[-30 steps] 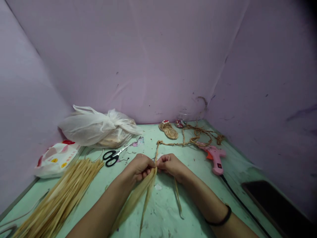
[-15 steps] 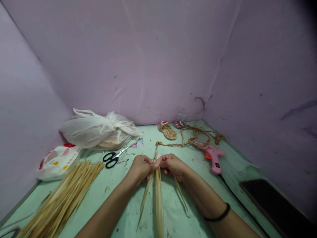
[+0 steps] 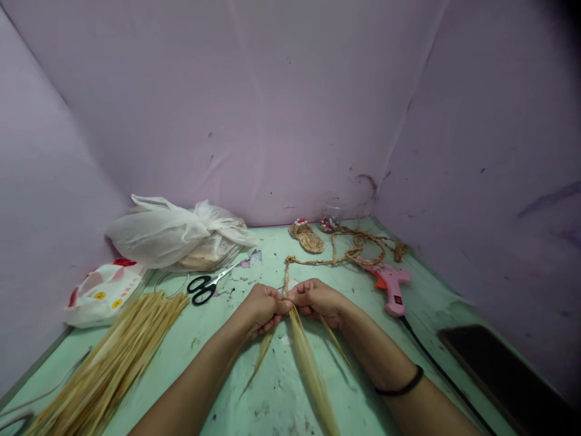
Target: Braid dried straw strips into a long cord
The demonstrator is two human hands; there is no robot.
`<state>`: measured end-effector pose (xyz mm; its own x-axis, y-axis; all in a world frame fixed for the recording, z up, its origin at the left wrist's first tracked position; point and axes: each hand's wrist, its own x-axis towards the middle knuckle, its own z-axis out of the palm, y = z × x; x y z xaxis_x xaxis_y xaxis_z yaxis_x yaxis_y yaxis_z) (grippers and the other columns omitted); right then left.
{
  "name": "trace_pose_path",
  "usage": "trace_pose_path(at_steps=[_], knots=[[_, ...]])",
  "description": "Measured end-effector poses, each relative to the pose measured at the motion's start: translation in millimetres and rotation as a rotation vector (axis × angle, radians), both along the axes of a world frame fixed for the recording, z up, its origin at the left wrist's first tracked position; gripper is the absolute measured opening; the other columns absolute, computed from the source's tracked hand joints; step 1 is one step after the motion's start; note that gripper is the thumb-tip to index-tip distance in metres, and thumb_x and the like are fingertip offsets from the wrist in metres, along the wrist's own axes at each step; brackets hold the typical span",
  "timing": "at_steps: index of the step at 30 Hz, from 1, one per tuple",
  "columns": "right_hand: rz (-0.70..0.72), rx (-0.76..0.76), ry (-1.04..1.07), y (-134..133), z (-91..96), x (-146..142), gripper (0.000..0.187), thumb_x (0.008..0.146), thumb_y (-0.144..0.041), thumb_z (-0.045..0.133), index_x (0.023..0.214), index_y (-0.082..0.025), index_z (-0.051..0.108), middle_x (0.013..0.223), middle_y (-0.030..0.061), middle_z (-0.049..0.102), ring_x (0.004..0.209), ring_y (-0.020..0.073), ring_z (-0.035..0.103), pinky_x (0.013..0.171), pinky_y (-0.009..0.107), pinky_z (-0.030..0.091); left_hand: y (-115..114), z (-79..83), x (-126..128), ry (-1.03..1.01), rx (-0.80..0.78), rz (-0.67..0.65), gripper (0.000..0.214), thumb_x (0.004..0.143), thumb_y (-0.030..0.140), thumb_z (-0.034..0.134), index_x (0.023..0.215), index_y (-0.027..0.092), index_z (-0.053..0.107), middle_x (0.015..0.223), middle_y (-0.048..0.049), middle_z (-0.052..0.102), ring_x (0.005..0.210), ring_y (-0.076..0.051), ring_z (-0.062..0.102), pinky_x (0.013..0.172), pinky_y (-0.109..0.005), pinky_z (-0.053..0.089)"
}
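Note:
My left hand (image 3: 261, 306) and my right hand (image 3: 318, 300) meet knuckle to knuckle over the green table (image 3: 281, 399), both pinched shut on the end of a thin braided straw cord (image 3: 287, 272). Loose pale straw strips (image 3: 308, 363) hang from the pinch toward me, one wide strip in the middle and a thinner strip on each side. The braided cord runs away from my hands to a tangle of braid (image 3: 363, 245) at the back right. My right wrist wears a black band (image 3: 402, 384).
A bundle of straw strips (image 3: 113, 357) lies at the left. Black scissors (image 3: 209, 286), a white plastic bag (image 3: 177, 233) and a printed packet (image 3: 102, 290) sit behind it. A small woven sandal (image 3: 308, 236), a pink glue gun (image 3: 390, 284) with black cable, and a dark slab (image 3: 508, 375) lie right. Lilac walls enclose the table.
The wide strip has swung from the left of my hands across to the middle and now slants right. A thin strip now trails left. My hands stayed together at the braid's end.

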<state>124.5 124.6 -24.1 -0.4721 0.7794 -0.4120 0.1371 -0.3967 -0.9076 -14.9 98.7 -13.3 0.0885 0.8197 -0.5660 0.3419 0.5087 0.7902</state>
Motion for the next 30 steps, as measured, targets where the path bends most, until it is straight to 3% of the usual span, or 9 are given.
trace_pose_path(at_steps=[4,8,12,18,21,26,30], knots=[[-0.017,0.033,-0.060,-0.1,-0.4,-1.8,0.005,0.057,-0.013,0.051,0.052,-0.014,0.050,0.030,-0.0085,0.034,0.030,0.0029,0.023,0.035,0.019,0.013,0.3,-3.7,-1.6,-0.009,0.050,-0.017,0.020,0.057,0.031,0.060,0.056,0.017,0.046,0.033,0.0066,0.039,0.025,-0.005,0.025,0.028,-0.017,0.013],[0.006,0.113,-0.078,1.4,-2.7,-1.1,0.007,0.057,-0.013,0.050,0.051,-0.013,0.053,0.037,-0.0058,0.043,0.034,0.0030,0.025,0.037,0.019,0.015,1.0,-0.2,-6.9,-0.078,0.056,-0.091,0.019,0.059,0.035,0.057,0.059,0.016,0.052,0.036,0.0068,0.038,0.027,-0.004,0.025,0.029,-0.017,0.014],[0.070,0.248,-0.171,4.0,-9.1,-2.0,0.012,0.060,-0.014,0.047,0.051,-0.012,0.054,0.042,-0.0042,0.046,0.037,0.0039,0.027,0.039,0.019,0.019,1.4,4.4,-3.5,0.075,0.024,-0.064,0.017,0.060,0.028,0.051,0.049,0.017,0.046,0.030,0.0064,0.032,0.025,-0.005,0.023,0.030,-0.019,0.014],[0.053,0.611,-0.613,-3.9,0.9,-6.2,0.010,0.058,-0.015,0.050,0.054,-0.014,0.059,0.049,0.0011,0.054,0.048,0.0094,0.042,0.045,0.021,0.025,3.3,-15.7,4.7,0.164,0.253,0.097,0.010,0.049,0.009,0.044,0.041,0.015,0.040,0.033,0.0071,0.027,0.034,-0.003,0.021,0.036,-0.019,0.011],[0.000,0.652,-0.835,-10.6,13.5,-6.8,0.009,0.057,-0.018,0.053,0.051,-0.015,0.058,0.050,0.0057,0.056,0.048,0.0117,0.043,0.044,0.024,0.023,3.2,-22.5,4.6,0.109,0.310,0.100,0.012,0.049,0.011,0.044,0.040,0.015,0.037,0.036,0.0068,0.025,0.036,-0.003,0.020,0.037,-0.019,0.009],[0.042,0.601,-0.879,-21.9,31.0,-13.6,0.010,0.057,-0.018,0.055,0.048,-0.015,0.058,0.051,0.0100,0.057,0.046,0.0130,0.045,0.044,0.026,0.020,-1.1,-6.3,7.3,0.004,0.177,0.171,0.020,0.048,0.013,0.044,0.038,0.018,0.028,0.032,0.0074,0.020,0.032,-0.002,0.015,0.035,-0.020,0.006],[0.077,0.669,-0.917,-37.5,39.9,-30.3,0.012,0.062,-0.019,0.054,0.059,-0.014,0.065,0.061,0.0142,0.061,0.054,0.0181,0.052,0.047,0.027,0.022,-3.1,8.4,4.6,-0.127,0.008,0.230,0.017,0.048,0.015,0.043,0.039,0.019,0.029,0.030,0.0066,0.025,0.027,-0.003,0.016,0.031,-0.020,0.006]])
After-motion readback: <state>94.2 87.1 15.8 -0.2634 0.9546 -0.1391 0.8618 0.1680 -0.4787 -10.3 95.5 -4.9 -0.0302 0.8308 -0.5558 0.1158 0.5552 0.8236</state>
